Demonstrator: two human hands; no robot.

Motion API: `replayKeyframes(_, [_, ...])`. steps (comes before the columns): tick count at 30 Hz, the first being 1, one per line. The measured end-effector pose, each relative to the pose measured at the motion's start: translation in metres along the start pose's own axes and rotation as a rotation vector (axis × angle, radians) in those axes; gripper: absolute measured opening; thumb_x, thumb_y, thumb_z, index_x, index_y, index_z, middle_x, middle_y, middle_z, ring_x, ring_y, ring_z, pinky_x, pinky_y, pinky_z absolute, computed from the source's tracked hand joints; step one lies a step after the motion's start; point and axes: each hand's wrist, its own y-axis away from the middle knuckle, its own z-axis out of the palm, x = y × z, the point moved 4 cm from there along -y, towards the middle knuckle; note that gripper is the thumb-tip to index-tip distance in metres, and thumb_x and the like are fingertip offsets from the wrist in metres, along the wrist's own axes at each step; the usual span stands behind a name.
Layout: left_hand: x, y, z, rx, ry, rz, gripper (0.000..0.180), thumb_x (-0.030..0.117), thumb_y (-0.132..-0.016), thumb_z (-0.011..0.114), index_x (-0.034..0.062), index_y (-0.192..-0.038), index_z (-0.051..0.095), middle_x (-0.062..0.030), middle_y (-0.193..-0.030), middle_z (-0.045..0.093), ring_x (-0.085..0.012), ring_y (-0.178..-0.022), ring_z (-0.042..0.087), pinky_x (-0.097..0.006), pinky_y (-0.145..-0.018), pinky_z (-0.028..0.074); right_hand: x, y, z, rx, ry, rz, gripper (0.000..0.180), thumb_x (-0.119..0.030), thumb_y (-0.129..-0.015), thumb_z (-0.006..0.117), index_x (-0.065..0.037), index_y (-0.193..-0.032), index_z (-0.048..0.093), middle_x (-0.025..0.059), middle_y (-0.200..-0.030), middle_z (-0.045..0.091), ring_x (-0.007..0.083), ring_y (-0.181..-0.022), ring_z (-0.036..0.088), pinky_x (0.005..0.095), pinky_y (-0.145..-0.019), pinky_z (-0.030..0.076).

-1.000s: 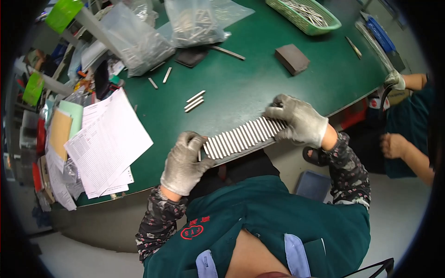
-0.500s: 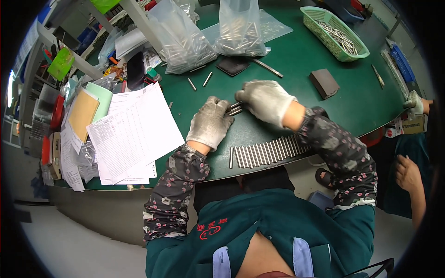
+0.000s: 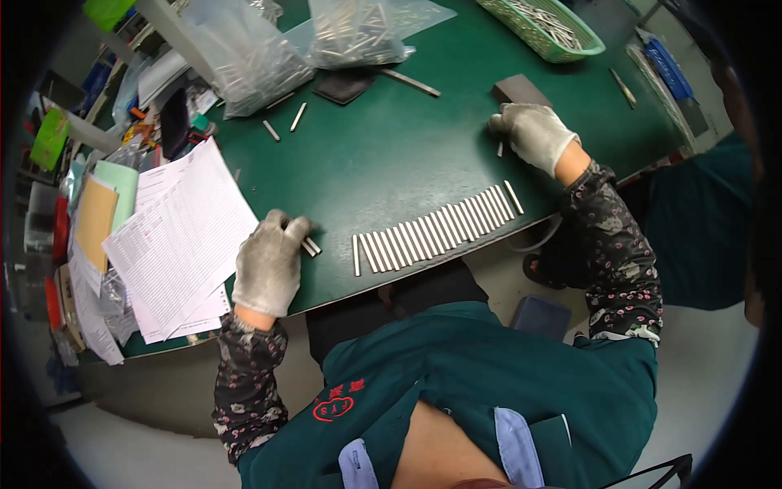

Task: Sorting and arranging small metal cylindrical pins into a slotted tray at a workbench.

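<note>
A row of slim metal pins (image 3: pixel 421 236) lies side by side along the near edge of the green table. To its left, my left hand (image 3: pixel 269 265), in a grey-white work glove, has its fingers closed round a few more metal pins (image 3: pixel 311 247), whose ends stick out toward the row. At the right, my right hand (image 3: pixel 538 137), gloved too, is closed just in front of a dark grey block (image 3: pixel 524 90). The end of one metal pin (image 3: pixel 500 149) shows below its fingers; the rest of it is hidden.
Printed sheets (image 3: pixel 183 236) cover the left side. Toward the back are clear bags of pins (image 3: pixel 350 37), a dark flat pad (image 3: pixel 343 86), a flat metal bar (image 3: pixel 410 82) and a green basket (image 3: pixel 562 50). Two loose pins (image 3: pixel 298 116) lie before the bags. Someone sits at the right.
My hands, close together before, are now far apart. The left has come nearer and left with its pins; the right has gone right to the block. The whole view has shifted.
</note>
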Motion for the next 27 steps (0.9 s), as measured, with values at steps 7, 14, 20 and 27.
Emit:
replayKeyframes(7, [0.038,0.009,0.014,0.076,0.163,0.267,0.030,-0.008,-0.067,0.059,0.0086,-0.092,0.059,-0.0103,-0.088,0.059,-0.0293,-0.079,0.061,-0.039,-0.066,0.050,-0.018,0.065,-0.002,0.158,-0.315,-0.012,0.022,0.003,-0.068,0.057,-0.006,-0.086,0.066,0.0105,-0.078,0.060,0.0308,-0.077,0.058,0.0384,-0.067,0.047])
replayKeyframes(14, [0.037,0.011,0.011,0.100,0.418,0.055,0.036,0.010,-0.070,0.071,0.0055,-0.102,0.057,-0.0124,-0.098,0.058,-0.0290,-0.087,0.061,-0.037,-0.074,0.051,-0.030,0.071,-0.001,0.059,-0.737,0.157,0.028,-0.017,-0.076,0.066,-0.004,-0.101,0.062,0.0119,-0.083,0.059,0.0291,-0.079,0.058,0.0378,-0.071,0.047])
replayKeyframes(20, [0.044,0.008,0.015,-0.081,0.346,-0.019,0.060,0.016,-0.056,0.082,0.0038,-0.110,0.058,-0.0147,-0.111,0.053,-0.0315,-0.097,0.058,-0.038,-0.083,0.049,-0.047,0.059,-0.007,-0.037,-0.405,0.020,0.057,-0.035,-0.063,0.075,-0.009,-0.112,0.061,0.0131,-0.085,0.056,0.0317,-0.084,0.057,0.0419,-0.073,0.046])
replayKeyframes(27, [0.042,-0.005,0.007,-0.165,0.420,0.024,0.067,0.028,-0.065,0.080,0.0046,-0.121,0.051,-0.0166,-0.117,0.048,-0.0305,-0.105,0.053,-0.037,-0.086,0.048,-0.041,0.059,-0.024,-0.063,-0.430,0.051,0.055,-0.036,-0.063,0.073,-0.005,-0.107,0.062,0.0136,-0.084,0.059,0.0316,-0.083,0.058,0.0399,-0.075,0.046])
